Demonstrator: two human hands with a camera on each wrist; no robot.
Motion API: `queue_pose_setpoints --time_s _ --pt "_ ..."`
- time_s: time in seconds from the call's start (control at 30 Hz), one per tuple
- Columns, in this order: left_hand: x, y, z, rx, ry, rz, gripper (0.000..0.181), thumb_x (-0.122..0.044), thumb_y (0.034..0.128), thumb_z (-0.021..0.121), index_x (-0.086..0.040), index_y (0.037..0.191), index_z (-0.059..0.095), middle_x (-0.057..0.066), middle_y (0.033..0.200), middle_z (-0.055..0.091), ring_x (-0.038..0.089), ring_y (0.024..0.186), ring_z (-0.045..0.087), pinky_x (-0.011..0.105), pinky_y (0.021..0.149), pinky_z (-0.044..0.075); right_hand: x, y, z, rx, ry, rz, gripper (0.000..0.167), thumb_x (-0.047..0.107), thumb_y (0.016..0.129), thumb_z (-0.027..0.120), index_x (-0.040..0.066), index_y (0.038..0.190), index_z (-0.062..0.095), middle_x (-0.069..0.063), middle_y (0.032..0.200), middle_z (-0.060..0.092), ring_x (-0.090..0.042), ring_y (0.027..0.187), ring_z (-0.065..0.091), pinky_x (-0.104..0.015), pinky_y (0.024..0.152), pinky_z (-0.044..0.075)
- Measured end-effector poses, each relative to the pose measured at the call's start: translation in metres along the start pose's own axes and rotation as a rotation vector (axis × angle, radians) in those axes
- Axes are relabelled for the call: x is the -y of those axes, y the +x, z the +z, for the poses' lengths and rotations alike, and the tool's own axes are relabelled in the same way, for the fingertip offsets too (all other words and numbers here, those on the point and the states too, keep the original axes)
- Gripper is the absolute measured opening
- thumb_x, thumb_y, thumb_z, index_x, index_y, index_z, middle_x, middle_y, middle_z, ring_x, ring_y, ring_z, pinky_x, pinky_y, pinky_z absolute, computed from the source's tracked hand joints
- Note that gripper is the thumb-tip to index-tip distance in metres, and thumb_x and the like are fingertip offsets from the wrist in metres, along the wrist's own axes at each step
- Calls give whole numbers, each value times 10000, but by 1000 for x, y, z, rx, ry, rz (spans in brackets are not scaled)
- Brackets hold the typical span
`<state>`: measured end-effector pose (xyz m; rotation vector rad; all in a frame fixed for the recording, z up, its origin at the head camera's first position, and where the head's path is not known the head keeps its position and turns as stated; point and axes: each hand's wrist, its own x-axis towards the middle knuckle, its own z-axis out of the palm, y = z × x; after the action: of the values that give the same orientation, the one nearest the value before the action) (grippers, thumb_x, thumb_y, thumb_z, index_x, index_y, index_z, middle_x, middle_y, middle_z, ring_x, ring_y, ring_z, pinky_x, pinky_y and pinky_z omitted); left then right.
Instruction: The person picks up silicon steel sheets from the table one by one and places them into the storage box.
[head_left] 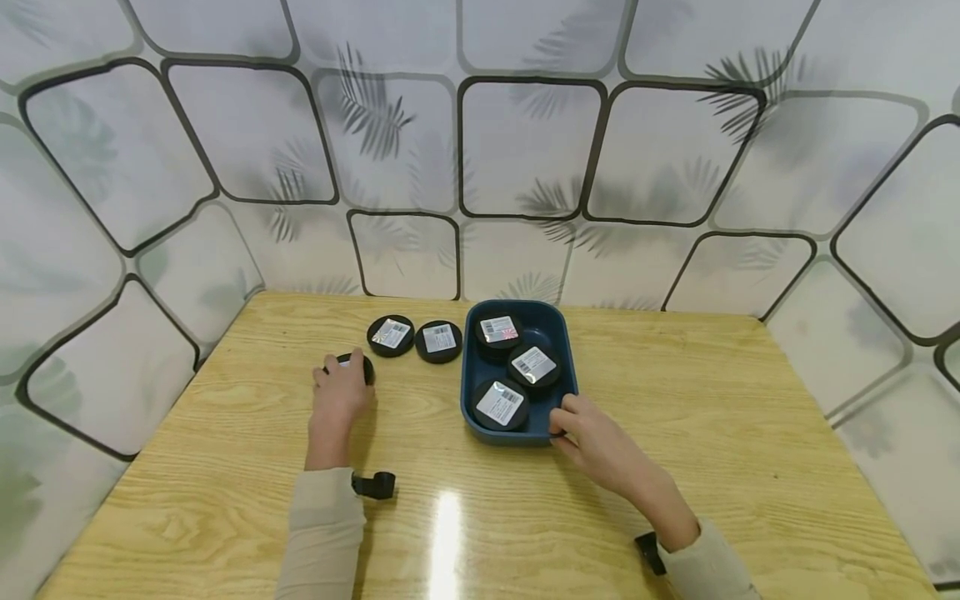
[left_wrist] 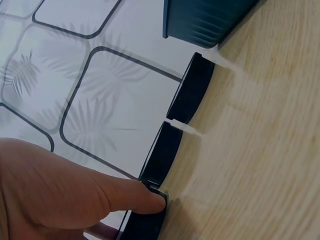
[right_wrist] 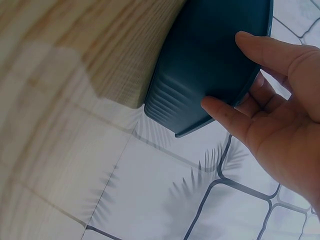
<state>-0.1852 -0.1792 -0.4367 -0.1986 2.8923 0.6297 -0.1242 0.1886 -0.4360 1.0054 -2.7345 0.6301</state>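
Note:
My left hand (head_left: 341, 400) holds a flat round black disc (head_left: 368, 371) on the table, its thumb against the disc's side in the left wrist view. The fingers cover most of that disc's top. Just beyond it lie two more black discs, one (head_left: 391, 335) on the left and one (head_left: 439, 342) on the right, with white barcode labels up. A dark blue plastic bin (head_left: 517, 439) stands to their right. My right hand (head_left: 603, 450) pinches the bin's near right corner, thumb and fingers over its rim. Inside the bin are several labelled black discs (head_left: 501, 404), some seemingly stacked.
The wooden table (head_left: 675, 400) extends to both sides of the bin. A patterned white curtain or wall covering (head_left: 525, 150) rises behind the table's back edge. Each wrist carries a black strap, the left one (head_left: 375, 485) with a small camera.

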Motion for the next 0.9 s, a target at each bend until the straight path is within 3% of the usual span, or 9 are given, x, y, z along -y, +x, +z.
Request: queue_pose_setpoints --time_s 0.23,0.37,0.73,0.9 --pt "-3 -2 -2 -13 29 -4 646 -106 956 605 67 1488 283 477 1365 231 665 1226 308 668 903 455 0 -1 0 -4 12 -9 298 -27 776 802 153 756 565 65 792 442 -92 755 415 -256 651 421" --pt "-3 -2 -3 -12 23 -5 649 -105 951 610 72 1485 286 472 1366 228 664 1233 298 665 907 455 0 -1 0 4 17 -1 293 -27 784 795 155 760 568 66 795 441 -92 758 412 -256 654 421" --pt "0 0 -4 -9 -105 12 730 -113 900 680 55 1494 290 427 1397 195 610 1252 254 660 915 445 1 -2 0 -6 9 2 298 -28 782 798 157 758 565 67 792 440 -91 754 404 -250 649 417" --pt "0 0 -6 -2 -111 30 744 -131 896 691 50 1498 292 414 1413 191 605 1266 246 667 927 436 1 -1 1 -16 6 -9 309 -30 771 806 159 756 561 70 787 432 -87 749 395 -246 643 408"
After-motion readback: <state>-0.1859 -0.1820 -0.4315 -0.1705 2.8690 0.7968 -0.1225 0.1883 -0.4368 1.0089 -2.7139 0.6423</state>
